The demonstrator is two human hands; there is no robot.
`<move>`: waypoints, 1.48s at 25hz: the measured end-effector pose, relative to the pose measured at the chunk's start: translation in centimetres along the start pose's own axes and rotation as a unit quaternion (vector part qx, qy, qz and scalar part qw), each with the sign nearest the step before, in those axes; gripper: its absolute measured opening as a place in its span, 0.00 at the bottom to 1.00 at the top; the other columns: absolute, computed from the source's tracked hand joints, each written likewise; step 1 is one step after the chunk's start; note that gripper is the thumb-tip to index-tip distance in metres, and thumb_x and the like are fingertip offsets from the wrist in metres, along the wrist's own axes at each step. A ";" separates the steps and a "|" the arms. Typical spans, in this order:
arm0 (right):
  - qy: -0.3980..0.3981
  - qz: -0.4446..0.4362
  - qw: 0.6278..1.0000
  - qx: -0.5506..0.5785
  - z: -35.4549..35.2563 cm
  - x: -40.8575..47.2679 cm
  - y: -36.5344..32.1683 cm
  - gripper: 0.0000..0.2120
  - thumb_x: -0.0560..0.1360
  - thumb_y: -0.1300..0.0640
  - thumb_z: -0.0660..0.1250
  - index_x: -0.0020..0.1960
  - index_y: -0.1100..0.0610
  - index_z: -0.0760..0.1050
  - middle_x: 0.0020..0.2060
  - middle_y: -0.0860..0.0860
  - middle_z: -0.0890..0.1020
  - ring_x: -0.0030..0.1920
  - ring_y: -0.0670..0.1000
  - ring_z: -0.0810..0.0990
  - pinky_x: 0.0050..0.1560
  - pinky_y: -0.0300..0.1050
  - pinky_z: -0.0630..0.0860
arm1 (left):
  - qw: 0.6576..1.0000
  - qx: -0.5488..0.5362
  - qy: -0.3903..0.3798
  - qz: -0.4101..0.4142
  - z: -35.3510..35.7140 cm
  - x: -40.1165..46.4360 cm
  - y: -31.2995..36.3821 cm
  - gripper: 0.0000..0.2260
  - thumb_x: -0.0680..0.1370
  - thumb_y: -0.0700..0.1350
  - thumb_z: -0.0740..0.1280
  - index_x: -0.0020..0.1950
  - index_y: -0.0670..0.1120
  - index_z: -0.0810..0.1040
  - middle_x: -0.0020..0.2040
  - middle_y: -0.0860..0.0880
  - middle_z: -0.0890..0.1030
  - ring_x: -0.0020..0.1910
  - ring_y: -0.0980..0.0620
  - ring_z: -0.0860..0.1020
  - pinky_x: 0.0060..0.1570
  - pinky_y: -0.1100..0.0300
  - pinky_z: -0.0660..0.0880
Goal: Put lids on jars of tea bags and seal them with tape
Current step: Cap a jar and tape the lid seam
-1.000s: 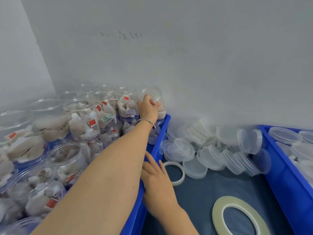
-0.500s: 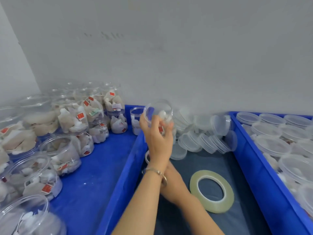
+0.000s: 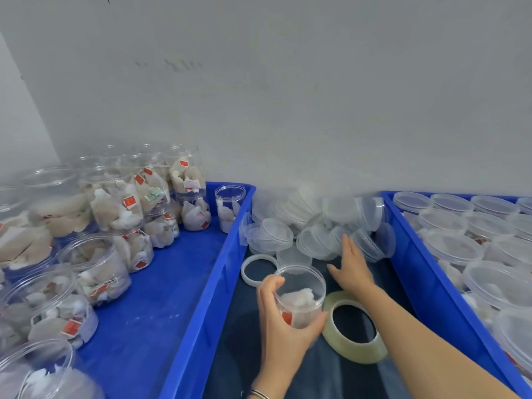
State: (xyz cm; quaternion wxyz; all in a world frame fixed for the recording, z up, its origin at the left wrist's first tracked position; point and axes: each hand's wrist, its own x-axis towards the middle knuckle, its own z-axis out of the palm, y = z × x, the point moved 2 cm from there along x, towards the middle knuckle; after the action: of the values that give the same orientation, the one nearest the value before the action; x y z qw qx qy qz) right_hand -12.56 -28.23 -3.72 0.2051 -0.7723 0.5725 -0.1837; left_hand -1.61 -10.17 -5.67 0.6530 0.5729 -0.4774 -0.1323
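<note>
My left hand (image 3: 283, 326) grips an open clear jar (image 3: 300, 298) with a few tea bags inside, held low over the dark cloth between two blue crates. My right hand (image 3: 352, 266) stretches forward with straight fingers, its fingertips at a heap of clear plastic lids (image 3: 319, 226) against the wall. A large roll of clear tape (image 3: 355, 328) lies flat just right of the jar, under my right forearm. A smaller white tape ring (image 3: 257, 269) lies beyond my left hand.
The left blue crate (image 3: 161, 298) holds several open jars of tea bags (image 3: 95, 234), some stacked. The right blue crate (image 3: 426, 272) holds several lidded jars (image 3: 454, 243). A grey wall stands close behind everything.
My left hand has brought the jar down from in front of the wall to the cloth. My right hand has come out from under it and reached forward to the lids.
</note>
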 end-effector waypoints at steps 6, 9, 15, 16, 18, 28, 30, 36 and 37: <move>0.062 -0.033 0.995 -0.064 -0.2 0.2 1.5 0.21 0.75 0.47 0.68 0.65 0.52 0.70 0.69 0.53 0.63 0.69 0.56 0.64 0.65 0.58 0.68 | 0.996 -0.057 -0.049 -0.041 0.1 1.3 -1.1 0.42 0.60 0.50 0.80 0.68 0.66 0.63 0.63 0.59 0.74 0.66 0.61 0.71 0.60 0.74 0.64; 0.010 -0.079 0.997 0.001 0.7 -0.3 0.7 0.14 0.75 0.46 0.68 0.47 0.55 0.68 0.72 0.53 0.60 0.61 0.56 0.71 0.56 0.51 0.72 | 0.997 -0.050 -0.054 -0.035 0.0 1.6 -1.5 0.42 0.60 0.48 0.80 0.68 0.66 0.63 0.63 0.60 0.74 0.66 0.60 0.71 0.61 0.73 0.65; -0.017 0.021 1.000 0.011 2.0 0.1 0.1 0.40 0.74 0.35 0.62 0.75 0.39 0.41 0.75 0.56 0.51 0.72 0.65 0.59 0.67 0.65 0.60 | 0.996 -0.055 -0.058 -0.041 0.0 1.6 -1.4 0.42 0.61 0.47 0.80 0.69 0.61 0.64 0.62 0.61 0.73 0.67 0.59 0.70 0.62 0.71 0.65; -0.032 0.023 0.998 0.042 1.8 0.6 -0.5 0.38 0.75 0.34 0.60 0.75 0.36 0.40 0.76 0.56 0.47 0.73 0.66 0.57 0.68 0.65 0.58 | 0.996 -0.055 -0.057 -0.042 0.0 1.6 -1.4 0.42 0.61 0.47 0.80 0.69 0.61 0.64 0.62 0.61 0.74 0.67 0.59 0.70 0.62 0.71 0.65; -0.061 0.024 0.994 0.090 1.5 1.7 -1.4 0.29 0.78 0.38 0.56 0.75 0.37 0.47 0.76 0.58 0.48 0.72 0.67 0.58 0.69 0.64 0.58 | 0.996 -0.054 -0.060 -0.042 -0.1 1.6 -1.4 0.42 0.61 0.47 0.80 0.69 0.60 0.64 0.63 0.60 0.73 0.67 0.59 0.70 0.62 0.72 0.65; 0.149 0.002 0.989 -0.020 -5.1 -0.5 -2.0 0.23 0.76 0.33 0.50 0.70 0.33 0.53 0.69 0.61 0.64 0.65 0.66 0.65 0.63 0.62 0.64 | 0.987 -0.081 -0.129 -0.054 -0.4 2.0 -0.6 0.41 0.59 0.49 0.78 0.69 0.54 0.65 0.62 0.53 0.75 0.64 0.58 0.72 0.63 0.68 0.67; 0.160 -0.037 0.985 0.048 -5.4 -1.1 -2.3 0.23 0.75 0.34 0.53 0.69 0.33 0.55 0.63 0.61 0.68 0.62 0.63 0.66 0.59 0.57 0.64 | 0.983 -0.087 -0.151 -0.059 -0.7 2.2 -0.4 0.42 0.58 0.49 0.79 0.69 0.52 0.65 0.62 0.52 0.75 0.65 0.57 0.72 0.65 0.63 0.68; 0.059 -0.053 0.997 -0.005 -5.1 0.1 -0.6 0.23 0.81 0.48 0.56 0.74 0.48 0.56 0.68 0.64 0.65 0.60 0.62 0.73 0.59 0.54 0.74 | 0.981 -0.079 -0.163 -0.072 -1.0 2.3 -0.3 0.42 0.58 0.49 0.79 0.69 0.53 0.65 0.63 0.51 0.75 0.65 0.57 0.72 0.65 0.63 0.68; 0.071 -0.046 0.996 0.026 -5.6 0.5 -0.6 0.22 0.81 0.48 0.56 0.73 0.48 0.57 0.67 0.64 0.66 0.57 0.61 0.74 0.55 0.53 0.75 | 0.981 -0.076 -0.162 -0.075 -1.0 2.3 -0.4 0.42 0.58 0.49 0.79 0.69 0.54 0.65 0.63 0.50 0.75 0.65 0.57 0.72 0.65 0.63 0.68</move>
State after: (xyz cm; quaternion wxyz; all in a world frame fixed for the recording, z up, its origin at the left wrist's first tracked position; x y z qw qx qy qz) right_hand -14.89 -29.20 1.38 0.1755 -0.7769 0.5448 -0.2621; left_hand 0.47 -11.31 -4.80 0.5967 0.5268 -0.5211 -0.3082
